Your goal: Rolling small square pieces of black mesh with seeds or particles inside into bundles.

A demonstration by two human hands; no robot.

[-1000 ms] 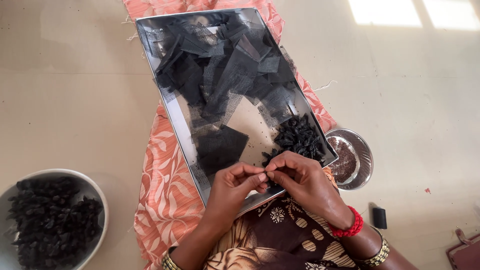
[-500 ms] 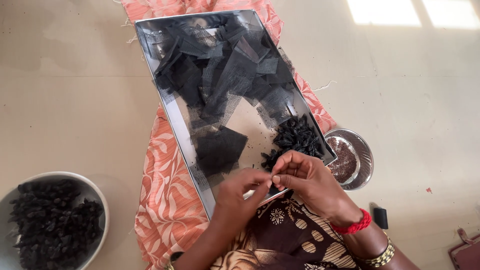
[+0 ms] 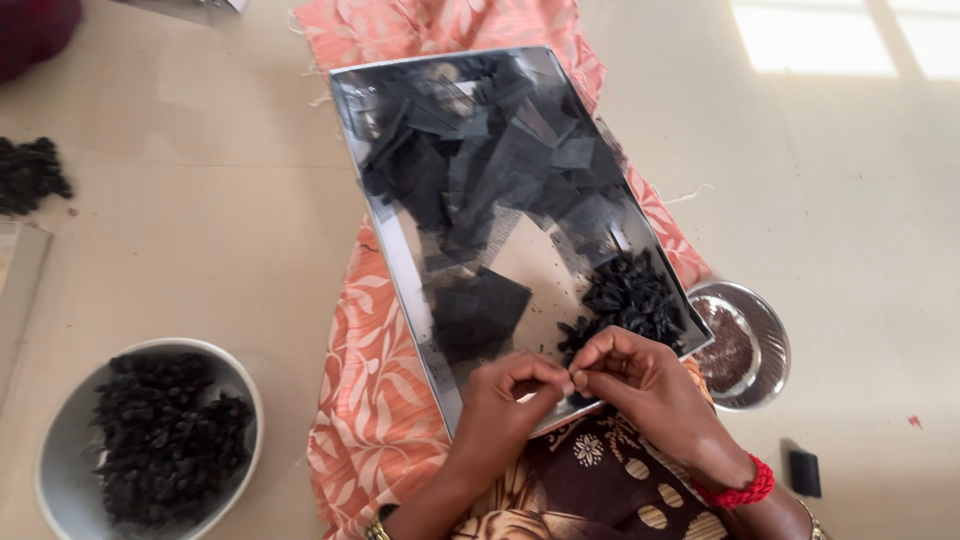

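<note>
over the near edge of a rectangular metal tray (image 3: 395,255), both hands meet fingertip to fingertip. left hand (image 3: 500,405): fingers curled, thumb and forefinger pressed together at the meeting point. right hand (image 3: 640,385): same posture, thumb and forefinger closed against those of the left. something very small sits between the two pinches; too small and too covered by the fingertips to identify, so what exactly is pinched cannot be told. the pinch point lies just beside a heap of small black crumpled pieces (image 3: 625,298) in the tray's near right corner.

tray contents: a loose layer of black mesh squares (image 3: 480,160) fills the far half, overlapping and partly tilted; one darker stack of squares (image 3: 478,315) lies apart, near the left hand. bare reflective metal shows between stack and heap.

tray rests on an orange cloth with a pale leaf print (image 3: 365,400), spread over a light floor.

surroundings: white bowl (image 3: 55,455) to the left, filled with black crumpled pieces, well apart from the tray. small steel dish (image 3: 770,345) just right of the tray's near corner, holding brown grains. small black block (image 3: 803,472) on the floor near the right wrist. red bangle (image 3: 740,492) on the right wrist. another pile of black pieces (image 3: 30,175) at the far left edge.
</note>
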